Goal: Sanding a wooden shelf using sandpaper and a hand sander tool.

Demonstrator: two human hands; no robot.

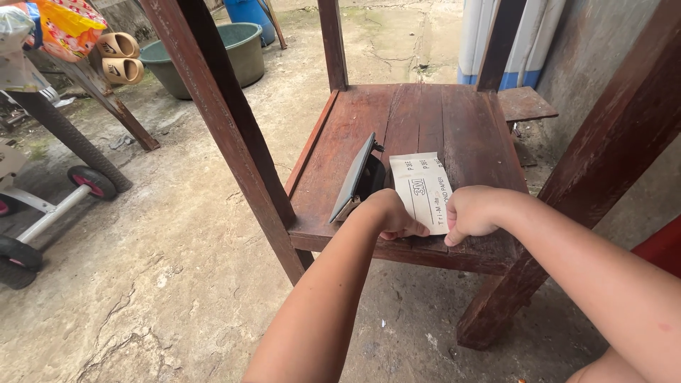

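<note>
A pale sheet of sandpaper [420, 186], printed back up, lies on the brown wooden platform [425, 117] near its front edge. My left hand [390, 214] pinches the sheet's near left corner. My right hand [471, 211] grips its near right edge. Both hands are curled on the sheet. A dark flat sanding block [357, 180] stands tilted on its edge just left of the sheet, close to my left hand.
Dark wooden posts [234, 135] rise around the platform. A green basin [241, 50] and tan sandals [119, 58] lie at the far left on cracked concrete. A small wheeled cart [42, 206] stands at the left. A grey wall [603, 57] is to the right.
</note>
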